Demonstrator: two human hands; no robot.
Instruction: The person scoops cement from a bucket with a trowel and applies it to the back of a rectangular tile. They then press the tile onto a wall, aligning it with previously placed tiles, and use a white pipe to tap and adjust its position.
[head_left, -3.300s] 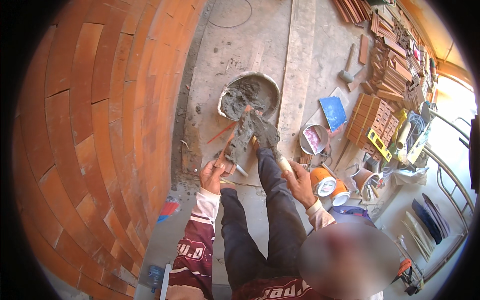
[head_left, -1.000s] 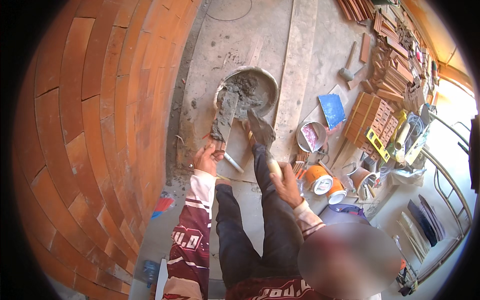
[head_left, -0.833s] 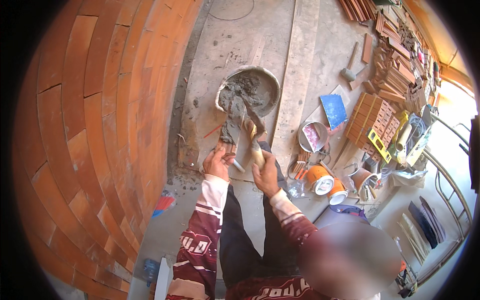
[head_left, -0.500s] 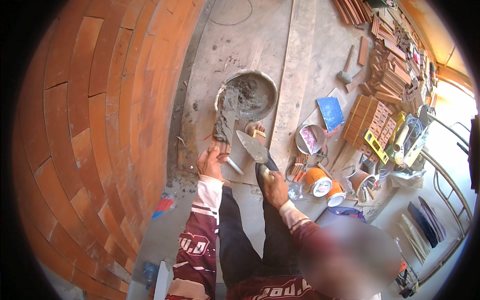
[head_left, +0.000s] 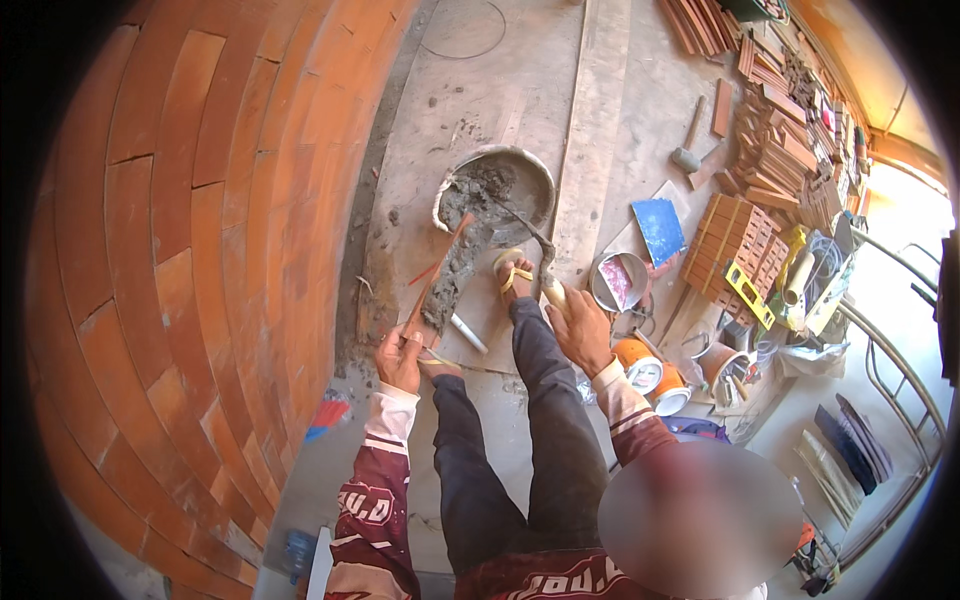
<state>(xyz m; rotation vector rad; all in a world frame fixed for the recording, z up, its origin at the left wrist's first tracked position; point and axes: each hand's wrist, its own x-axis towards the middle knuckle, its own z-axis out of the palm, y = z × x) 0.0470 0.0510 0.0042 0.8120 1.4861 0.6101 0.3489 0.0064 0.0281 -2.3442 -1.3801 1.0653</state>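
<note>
My left hand (head_left: 400,358) grips the near end of a thin brick slip (head_left: 445,275), which carries a long strip of grey mortar and points away toward the pan. My right hand (head_left: 580,325) holds a trowel (head_left: 530,245) by its pale handle; the blade reaches into the round mortar pan (head_left: 530,170) on the ground ahead. My legs in dark trousers stretch forward between the two hands, one foot in a yellow-strapped sandal (head_left: 512,272) near the pan.
A curved wall of orange brick slips (head_left: 200,250) fills the left side. A long wooden plank (head_left: 590,150) lies beyond the pan. To the right are a small bucket (head_left: 620,282), orange containers (head_left: 650,368), stacked brick slips (head_left: 735,235), a hammer (head_left: 688,140) and a blue tile (head_left: 660,228).
My right hand swung the trowel from beside the mortared brick slip out to the mortar pan. The left hand kept hold of the brick slip, tilting it slightly.
</note>
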